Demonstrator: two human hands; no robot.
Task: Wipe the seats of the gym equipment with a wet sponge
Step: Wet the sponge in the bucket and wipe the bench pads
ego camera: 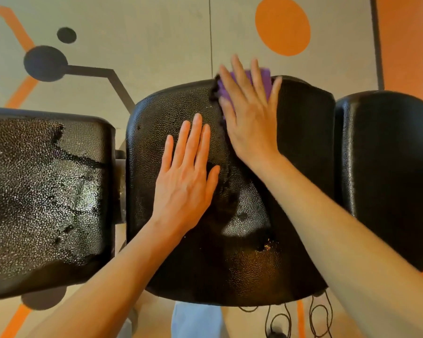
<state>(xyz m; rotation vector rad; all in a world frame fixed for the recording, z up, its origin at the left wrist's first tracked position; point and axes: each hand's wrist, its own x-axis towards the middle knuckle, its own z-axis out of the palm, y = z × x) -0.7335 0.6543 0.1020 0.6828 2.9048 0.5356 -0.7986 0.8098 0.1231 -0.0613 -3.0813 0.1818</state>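
Note:
A black textured seat pad (303, 132) fills the middle of the view, wet and glistening on its left half. At its far edge lies a purple sponge (264, 80), mostly covered by my right hand (249, 113), which presses it flat with straight fingers. My left hand (185, 174) rests flat on the middle of the same pad, fingers straight and close together, holding nothing.
A second black pad (47, 186) to the left is covered in wet droplets. A third black pad (386, 172) sits to the right. Below is a grey floor (156, 32) with orange and dark shapes. Dark cords (320, 318) dangle under the near edge.

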